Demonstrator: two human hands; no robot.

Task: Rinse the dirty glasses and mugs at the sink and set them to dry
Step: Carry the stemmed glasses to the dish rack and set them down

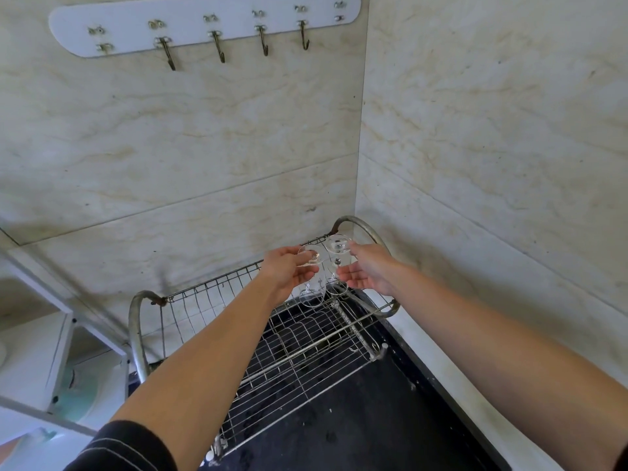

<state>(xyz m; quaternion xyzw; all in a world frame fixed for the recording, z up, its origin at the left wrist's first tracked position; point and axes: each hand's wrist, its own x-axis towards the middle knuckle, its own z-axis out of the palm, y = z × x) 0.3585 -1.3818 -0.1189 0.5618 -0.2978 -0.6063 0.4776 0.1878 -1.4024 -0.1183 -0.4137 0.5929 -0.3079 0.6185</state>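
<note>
Two clear stemmed glasses stand upside down at the far right corner of a metal wire drying rack [299,351]. My left hand [289,270] pinches the round foot of the left glass [311,287], with thumb and fingers curled round it. The right glass [336,256] stands beside it, its foot uppermost. My right hand [368,271] is at that glass with fingers relaxed, its fingertips by the foot and stem; a firm grip is not visible. Both rims rest on or just above the rack wires.
The rack sits on a dark counter [356,419] in a corner of marble-look tiled walls. A white hook rail [204,25] hangs high on the back wall. A white window frame [51,334] lies at the left.
</note>
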